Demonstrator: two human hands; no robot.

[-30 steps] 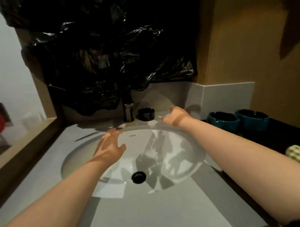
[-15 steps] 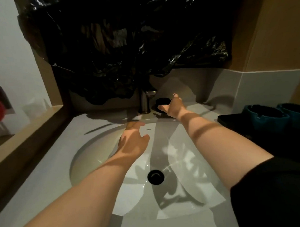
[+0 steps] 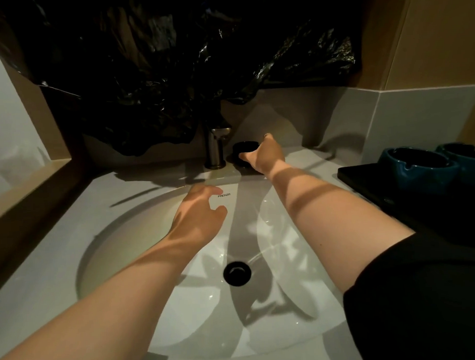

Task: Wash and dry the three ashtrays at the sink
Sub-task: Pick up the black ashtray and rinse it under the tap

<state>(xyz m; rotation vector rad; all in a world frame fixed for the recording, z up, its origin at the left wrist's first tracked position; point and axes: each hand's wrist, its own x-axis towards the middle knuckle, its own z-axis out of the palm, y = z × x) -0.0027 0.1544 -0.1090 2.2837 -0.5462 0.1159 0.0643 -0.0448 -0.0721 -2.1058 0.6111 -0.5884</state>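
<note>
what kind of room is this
Probably a bathroom or washroom: a white oval basin sunk into a pale counter, a metal tap behind it and a black drain. The teal ashtrays alongside hint at a hotel, only a guess.

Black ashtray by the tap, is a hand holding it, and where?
The right hand grips the black ashtray by its right side, thumb on the near wall, fingers behind. The left hand holds nothing.

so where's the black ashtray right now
In the head view the black ashtray sits on the counter behind the basin, just right of the faucet, with the right hand at its right side.
</note>
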